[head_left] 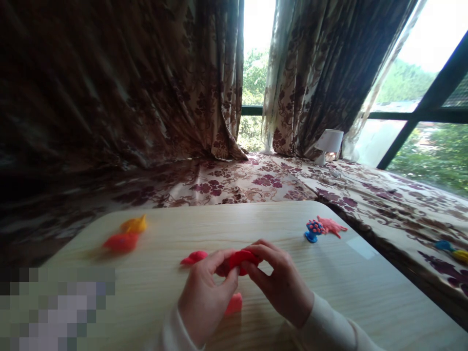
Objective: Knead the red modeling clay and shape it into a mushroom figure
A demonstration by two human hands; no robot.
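Note:
Between my fingers is a piece of red modelling clay [243, 259], flattened and rounded, held just above the table. My left hand [209, 291] pinches its left side with thumb and fingers. My right hand [277, 279] grips the right side the same way. Behind my left hand lies another red clay piece [194, 258], pointed at its left end and partly hidden by the fingers. A lighter red clay lump [234, 303] rests on the table under my hands, partly covered by my left hand.
On the pale wooden table [164, 312], a yellow clay shape [134, 224] and an orange-red one [121, 242] lie at left. A blue clay stand with pink dots [313, 231] and a pink splayed clay piece [332, 226] are at right. A white lamp [329, 141] stands beyond.

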